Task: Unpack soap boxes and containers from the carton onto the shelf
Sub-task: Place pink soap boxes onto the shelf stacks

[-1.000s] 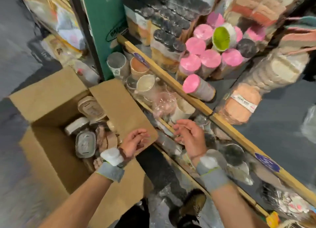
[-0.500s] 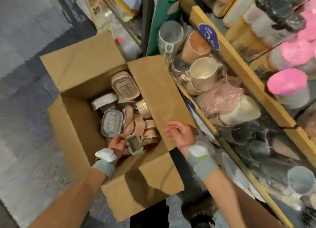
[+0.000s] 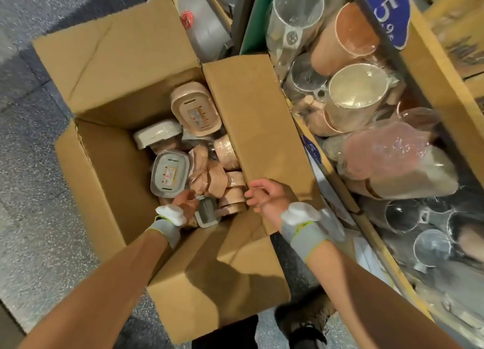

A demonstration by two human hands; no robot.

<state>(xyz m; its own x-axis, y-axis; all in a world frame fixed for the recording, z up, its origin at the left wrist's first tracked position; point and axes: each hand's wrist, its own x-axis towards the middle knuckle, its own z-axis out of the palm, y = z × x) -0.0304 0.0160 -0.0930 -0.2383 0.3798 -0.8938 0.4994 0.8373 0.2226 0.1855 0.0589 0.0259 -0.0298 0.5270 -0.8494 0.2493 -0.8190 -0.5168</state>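
An open cardboard carton (image 3: 110, 165) stands on the floor. Inside lie a beige soap box (image 3: 195, 113), a white one (image 3: 157, 136), a clear grey-rimmed one (image 3: 169, 174) and several plastic-wrapped peach packs (image 3: 209, 177). My left hand (image 3: 187, 204) is down in the carton at its near end, and its fingers grip a small grey soap box (image 3: 207, 214) that stands on edge. My right hand (image 3: 264, 194) hovers over the carton's right flap, just above the wrapped packs. Its fingers are loosely curled and hold nothing.
To the right runs a wooden shelf rail (image 3: 445, 86) with a blue price tag (image 3: 387, 21). Below it the shelf is crowded with wrapped plastic mugs (image 3: 356, 94) and clear jugs (image 3: 293, 21). My shoe (image 3: 301, 320) is by the carton's near flap. Speckled grey floor lies to the left.
My view has swung down from the shelf to the carton. The left hand went into the carton and took the grey soap box. The right hand left the shelf and reached the carton's flap.
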